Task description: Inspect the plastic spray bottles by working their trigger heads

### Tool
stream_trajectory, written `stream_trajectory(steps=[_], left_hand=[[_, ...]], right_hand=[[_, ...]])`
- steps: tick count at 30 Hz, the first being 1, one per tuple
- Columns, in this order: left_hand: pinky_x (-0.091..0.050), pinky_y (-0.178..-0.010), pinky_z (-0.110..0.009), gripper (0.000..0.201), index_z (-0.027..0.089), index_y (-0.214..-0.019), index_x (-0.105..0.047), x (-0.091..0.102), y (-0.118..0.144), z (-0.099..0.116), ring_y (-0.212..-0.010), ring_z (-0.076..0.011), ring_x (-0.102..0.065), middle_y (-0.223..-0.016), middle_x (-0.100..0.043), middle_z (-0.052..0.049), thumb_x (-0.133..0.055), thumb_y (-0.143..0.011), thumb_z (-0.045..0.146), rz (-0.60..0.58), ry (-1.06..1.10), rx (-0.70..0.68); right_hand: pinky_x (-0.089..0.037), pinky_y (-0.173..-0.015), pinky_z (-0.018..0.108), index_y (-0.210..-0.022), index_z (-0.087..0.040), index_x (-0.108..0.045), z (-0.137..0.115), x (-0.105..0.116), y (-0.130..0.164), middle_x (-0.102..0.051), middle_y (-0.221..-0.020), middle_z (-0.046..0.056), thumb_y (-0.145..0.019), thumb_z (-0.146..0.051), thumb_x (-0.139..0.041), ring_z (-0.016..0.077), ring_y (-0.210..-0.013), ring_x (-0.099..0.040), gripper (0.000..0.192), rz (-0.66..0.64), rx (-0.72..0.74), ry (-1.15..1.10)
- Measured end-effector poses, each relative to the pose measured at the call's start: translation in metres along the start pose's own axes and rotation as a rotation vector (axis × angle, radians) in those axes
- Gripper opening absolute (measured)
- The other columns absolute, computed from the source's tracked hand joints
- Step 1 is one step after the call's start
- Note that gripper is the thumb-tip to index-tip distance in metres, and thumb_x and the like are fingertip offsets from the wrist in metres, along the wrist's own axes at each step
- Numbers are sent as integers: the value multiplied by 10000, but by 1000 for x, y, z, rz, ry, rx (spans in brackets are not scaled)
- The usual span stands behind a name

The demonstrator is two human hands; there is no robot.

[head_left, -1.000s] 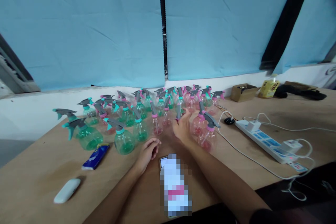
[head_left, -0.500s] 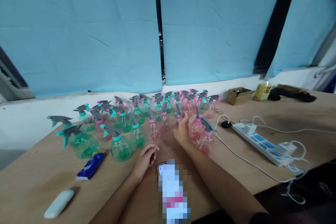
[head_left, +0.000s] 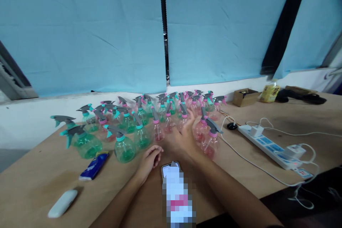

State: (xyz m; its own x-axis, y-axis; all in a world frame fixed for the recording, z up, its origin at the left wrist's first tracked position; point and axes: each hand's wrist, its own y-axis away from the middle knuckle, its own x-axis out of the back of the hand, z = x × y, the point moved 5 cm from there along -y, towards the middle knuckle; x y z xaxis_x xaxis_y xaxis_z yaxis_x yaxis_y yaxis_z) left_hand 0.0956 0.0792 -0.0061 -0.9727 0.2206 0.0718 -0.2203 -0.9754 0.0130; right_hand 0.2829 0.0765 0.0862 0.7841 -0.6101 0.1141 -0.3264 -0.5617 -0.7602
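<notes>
The right hand, fingers spread and holding nothing, reached among the upright pink spray bottles standing just beyond it toward the table's far edge. The left hand rested loosely curled and empty, farther from them, nearer the table's near edge.

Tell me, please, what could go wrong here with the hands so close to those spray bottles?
The right hand is spread among tightly packed pink spray bottles; a nudge could topple one into its neighbours. The nearest pink bottles stand beside a white cable and a power strip, so any spill could reach them. The left hand rests near a phone that could get knocked.
</notes>
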Motion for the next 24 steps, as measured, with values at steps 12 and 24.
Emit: stream_trajectory(steps=[12, 24], left_hand=[[-197, -415, -184, 296, 184, -788, -611, -1, 1, 2, -414, -68, -372, -543, -475, 63, -578, -788, 478, -4, -26, 6], [-200, -420, -187, 273, 189, -776, -610, -3, 4, 5, -408, -66, -369, -538, -475, 66, -573, -792, 460, 0, -17, 1]], right_hand=[[-433, -855, 441, -1239, -205, -503, -12, 128, -32, -641, -1095, 115, -855, -361, -530, 294, -1007, -593, 415, -12, 7, 638], [-422, -654, 309, -1170, -259, -642, -8, 44, -15, -715, -843, 68, -870, -308, -553, 233, -721, -643, 317, -411, 46, 450]])
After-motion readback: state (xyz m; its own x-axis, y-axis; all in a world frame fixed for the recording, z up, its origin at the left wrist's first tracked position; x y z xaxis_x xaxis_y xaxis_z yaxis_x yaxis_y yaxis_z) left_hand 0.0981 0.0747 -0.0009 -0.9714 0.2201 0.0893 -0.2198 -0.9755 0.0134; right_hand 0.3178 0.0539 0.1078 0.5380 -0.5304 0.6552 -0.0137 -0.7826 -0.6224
